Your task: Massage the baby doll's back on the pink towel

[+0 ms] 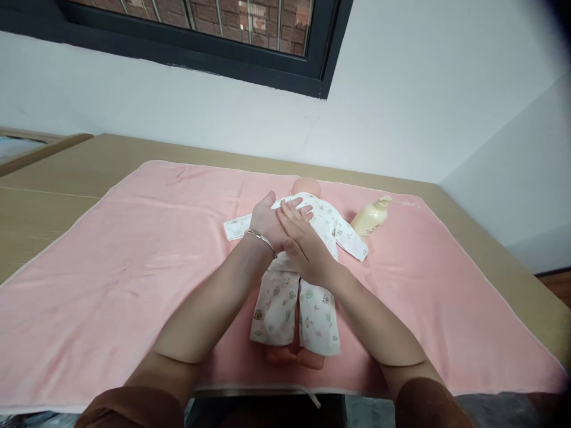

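My left hand (268, 226), with a silver bangle (262, 238) at its wrist, is turned palm up with its fingers stretched out. Flat across that palm lies my right hand (308, 248), its fingers extended too. No object shows between them. Below both hands a baby doll (306, 187) lies on a pink blanket (134, 273), its head toward the wall. It wears a white printed top (323, 214) and matching trousers (276, 306); its bare feet (294, 357) stick out at the near end. My hands hide part of its middle.
A pale yellow bottle (371, 219) with a pump-like top lies beside the doll's sleeve on the right. The blanket covers most of a wooden table (129, 150). Behind the table rises a white wall (379, 113) with a dark-framed window (250, 56).
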The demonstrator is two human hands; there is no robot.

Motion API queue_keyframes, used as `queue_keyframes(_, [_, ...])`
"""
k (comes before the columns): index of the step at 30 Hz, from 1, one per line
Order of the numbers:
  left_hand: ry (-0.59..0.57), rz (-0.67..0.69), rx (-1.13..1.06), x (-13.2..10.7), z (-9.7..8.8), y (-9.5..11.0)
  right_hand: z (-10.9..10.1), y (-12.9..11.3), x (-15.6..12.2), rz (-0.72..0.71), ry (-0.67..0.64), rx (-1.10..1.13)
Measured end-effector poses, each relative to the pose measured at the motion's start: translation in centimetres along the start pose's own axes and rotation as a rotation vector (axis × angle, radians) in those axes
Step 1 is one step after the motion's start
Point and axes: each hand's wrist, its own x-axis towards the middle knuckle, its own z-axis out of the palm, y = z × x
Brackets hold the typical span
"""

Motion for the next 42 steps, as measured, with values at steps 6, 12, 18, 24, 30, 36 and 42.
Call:
queue_keyframes(6, [-0.017, 0.028, -0.059, 1.3, -1.2, 1.1, 0.3, 1.0, 0.3, 0.029, 0.046, 0.073])
queue_keyframes(12, [-0.052, 0.094, -0.08, 1.8, -1.6, 1.6, 0.4, 1.2, 0.2, 0.072, 0.219, 0.074])
queue_keyframes(18, [-0.034, 0.231, -0.02, 2.1, -1.3, 0.9, 0.3, 0.8, 0.1, 0.146, 0.284, 0.158])
queue_keyframes(24, [-0.161, 0.295, 0.168, 2.6, 0.2, -4.8, 0.1, 3.4, 0.5, 0.256, 0.15, 0.01])
queue_keyframes(30, [-0.305, 0.11, 0.12, 2.6, -0.1, -4.1, -0.6, 6.0, 0.6, 0.323, 0.098, -0.191])
queue_keyframes(36, [-0.023, 0.319, 0.097, 3.1, -1.7, 1.6, 0.4, 5.6, 0.8, 0.342, 0.016, -0.234])
queue_keyframes(42, [0.153, 0.596, 0.264, 7.7, -4.5, 2.1, 1.9, 8.6, 1.0, 0.555, 0.092, -0.353])
